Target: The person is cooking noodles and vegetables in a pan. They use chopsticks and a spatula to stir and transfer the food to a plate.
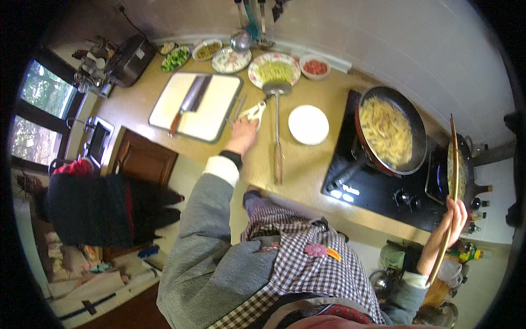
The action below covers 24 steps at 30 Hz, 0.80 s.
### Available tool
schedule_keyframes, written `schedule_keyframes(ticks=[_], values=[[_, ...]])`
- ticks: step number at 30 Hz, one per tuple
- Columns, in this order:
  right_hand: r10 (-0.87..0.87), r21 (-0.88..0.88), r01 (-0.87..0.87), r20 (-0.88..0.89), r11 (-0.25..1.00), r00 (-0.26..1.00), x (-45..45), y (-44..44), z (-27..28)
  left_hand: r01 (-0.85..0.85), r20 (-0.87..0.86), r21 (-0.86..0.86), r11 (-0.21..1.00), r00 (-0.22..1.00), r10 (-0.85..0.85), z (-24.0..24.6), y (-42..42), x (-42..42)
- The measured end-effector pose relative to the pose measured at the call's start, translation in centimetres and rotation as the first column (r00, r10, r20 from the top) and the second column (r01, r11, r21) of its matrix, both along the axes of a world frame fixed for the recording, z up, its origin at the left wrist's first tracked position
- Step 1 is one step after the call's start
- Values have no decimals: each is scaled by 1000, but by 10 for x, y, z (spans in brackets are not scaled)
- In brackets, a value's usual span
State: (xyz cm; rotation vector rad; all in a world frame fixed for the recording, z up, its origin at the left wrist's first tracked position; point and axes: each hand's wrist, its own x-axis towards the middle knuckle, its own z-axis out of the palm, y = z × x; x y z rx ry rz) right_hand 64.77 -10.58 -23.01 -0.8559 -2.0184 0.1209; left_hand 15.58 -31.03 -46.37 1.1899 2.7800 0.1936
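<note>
My left hand (244, 133) is on the counter with its fingers around a pale-handled tool, probably kitchen scissors (255, 112). Just left of it lies a white cutting board (222, 105) with a dark rim, and a cleaver (195, 94) rests on that. A long-handled metal spatula (277, 123) lies right of my left hand, its head at the rim of a floral plate (252, 68) of green shreds. Far right, my right hand (454, 220) grips long wooden chopsticks (454, 160), which point up beside a pan of food (459, 172).
A frying pan (361, 135) of pale yellow strips sits on the black cooktop (370, 197). A white dish (308, 124) stands left of it. Along the wall are a bowl of red pieces (315, 68) and a plate of green pieces (176, 59). Another person (94, 209) in dark clothing stands left.
</note>
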Motion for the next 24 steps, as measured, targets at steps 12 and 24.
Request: schedule_keyframes(ticks=[12,24], values=[[190,-142,-265,-400,954,897,-218,-161,-2,68,524,218,974,833,-175,-7,-38,-97],[72,57,-50,-516,997,854,-221,-314,6,753,-615,202,626,595,-517,170,-41,-114]])
